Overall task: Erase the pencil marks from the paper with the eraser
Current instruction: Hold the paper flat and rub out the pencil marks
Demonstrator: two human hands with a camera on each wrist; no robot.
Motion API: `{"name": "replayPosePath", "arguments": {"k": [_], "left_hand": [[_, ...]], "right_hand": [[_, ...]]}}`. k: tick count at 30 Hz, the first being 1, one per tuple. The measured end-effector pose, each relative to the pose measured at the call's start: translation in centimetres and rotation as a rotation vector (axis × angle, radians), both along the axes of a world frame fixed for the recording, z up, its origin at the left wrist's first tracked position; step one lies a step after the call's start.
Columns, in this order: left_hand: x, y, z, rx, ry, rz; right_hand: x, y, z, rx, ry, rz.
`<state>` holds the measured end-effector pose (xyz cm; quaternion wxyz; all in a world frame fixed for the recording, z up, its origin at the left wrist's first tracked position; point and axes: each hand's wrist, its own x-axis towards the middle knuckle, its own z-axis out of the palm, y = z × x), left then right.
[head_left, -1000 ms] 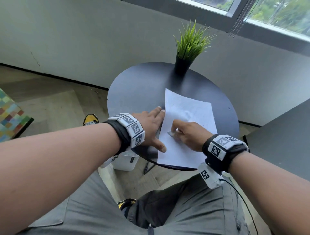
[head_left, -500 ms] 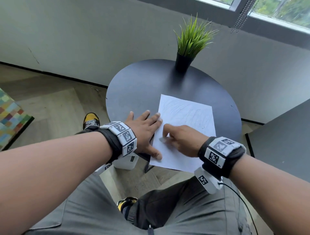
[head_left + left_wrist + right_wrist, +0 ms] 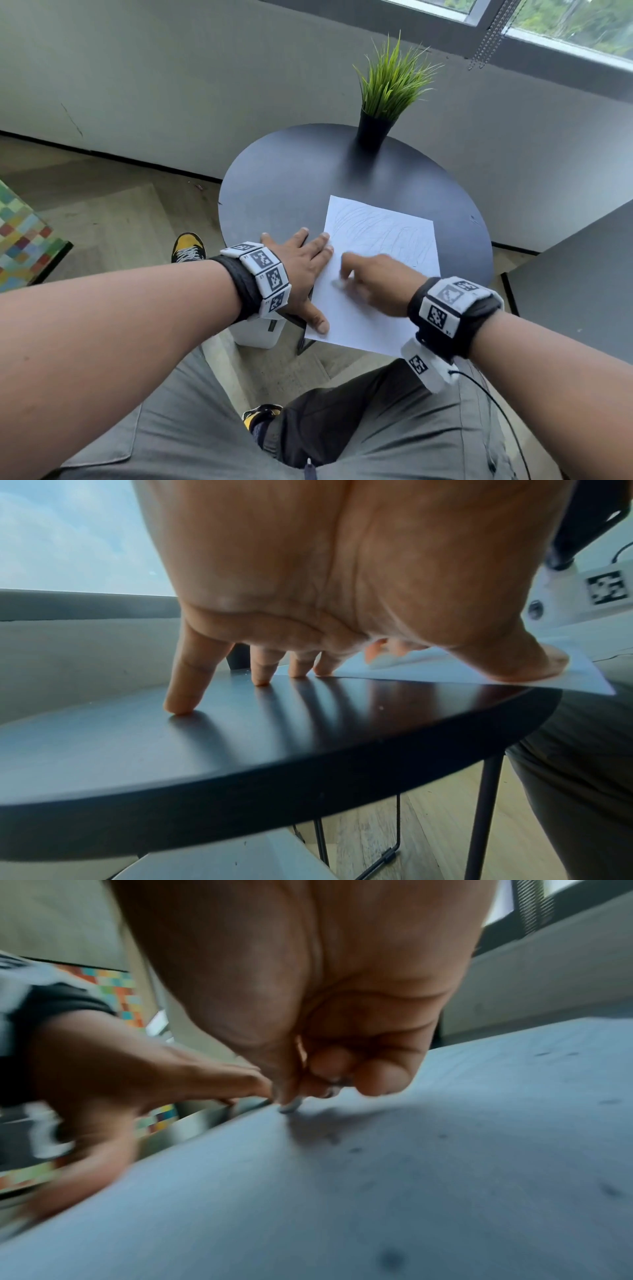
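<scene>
A white sheet of paper (image 3: 380, 240) with faint pencil scribbles lies on the round black table (image 3: 291, 178), its near edge hanging past the rim. My left hand (image 3: 305, 270) lies flat with fingers spread, thumb and fingertips pressing the sheet's left edge; the left wrist view shows the paper (image 3: 445, 673) under the thumb. My right hand (image 3: 373, 284) is motion-blurred and pinches a small whitish eraser (image 3: 338, 283) against the sheet's left-middle. In the right wrist view the eraser (image 3: 291, 1106) touches the paper (image 3: 411, 1191), dotted with dark crumbs.
A potted grass plant (image 3: 387, 92) in a black pot stands at the table's far edge. A second dark tabletop (image 3: 582, 284) is at the right. A white box (image 3: 257, 330) sits on the floor under the table's near-left rim. My knees are below the table's edge.
The eraser hand has slid to and fro over the sheet's left-middle and is blurred now. The left hand's fingers have spread wider while still pinning the left edge. The head view has shifted slightly.
</scene>
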<state>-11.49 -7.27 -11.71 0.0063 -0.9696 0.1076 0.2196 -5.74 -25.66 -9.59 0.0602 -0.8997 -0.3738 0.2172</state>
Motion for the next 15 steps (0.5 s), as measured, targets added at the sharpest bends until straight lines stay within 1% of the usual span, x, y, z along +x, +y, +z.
{"name": "replayPosePath", "arguments": {"k": [1,2,3,5,6,7,8,10,12,13,15], "left_hand": [[0.1,0.0,0.0,0.006,-0.002,-0.002],[0.0,0.0,-0.1,0.010,0.002,-0.006],[0.0,0.0,-0.1,0.012,0.009,-0.011],[0.1,0.0,0.0,0.013,0.026,-0.014],[0.1,-0.1,0.1,0.014,0.031,-0.014],[0.2,-0.1,0.1,0.015,0.033,-0.013],[0.2,-0.2,0.1,0.018,0.031,-0.009],[0.3,-0.2,-0.1,0.020,0.021,0.006],[0.3,-0.2,0.0,0.009,0.023,0.022],[0.2,-0.2,0.2,0.007,0.015,0.016],[0.2,-0.3,0.3,0.013,-0.010,-0.034]], "right_hand": [[0.8,-0.3,-0.1,0.019,-0.069,-0.089],[0.8,-0.4,-0.3,0.027,-0.111,-0.125],[0.3,-0.3,-0.4,0.023,-0.117,-0.084],[-1.6,0.3,-0.7,0.001,-0.061,0.134],[-2.3,0.2,-0.8,-0.017,-0.010,0.213],[-2.2,0.0,-0.6,-0.028,0.022,0.224],[-1.4,-0.2,-0.4,-0.021,0.013,0.176],[0.8,-0.9,-0.2,0.012,-0.032,-0.073],[1.7,-1.5,-0.4,0.044,-0.010,-0.289],[1.9,-1.5,-0.6,0.055,0.002,-0.333],[1.8,-1.3,-1.0,0.060,0.016,-0.331]]}}
